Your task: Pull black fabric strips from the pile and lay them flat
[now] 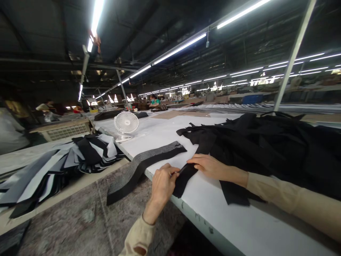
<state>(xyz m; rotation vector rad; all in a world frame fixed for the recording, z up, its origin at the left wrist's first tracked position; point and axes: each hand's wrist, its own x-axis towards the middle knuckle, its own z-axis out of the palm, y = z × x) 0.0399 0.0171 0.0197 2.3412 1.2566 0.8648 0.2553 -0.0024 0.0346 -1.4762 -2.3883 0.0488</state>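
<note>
A strip of black fabric (185, 180) lies across the near edge of the white table, its end hanging over. My left hand (165, 179) pinches its edge between thumb and fingers. Farther along the same strip, my right hand (210, 166) rests palm down with fingers stretched forward, touching the cloth. To the left of my hands, a grey and black strip (142, 163) drapes from the table towards the floor. A large heap of black fabric pieces (255, 149) spreads to the right, partly behind my right forearm.
A small white fan (126, 124) stands near the table's left edge. Lower at left, fanned stacks of black, grey and white pieces (71, 156) lie on another surface. A metal post (294, 57) rises at right. A person in green (154, 101) is far back.
</note>
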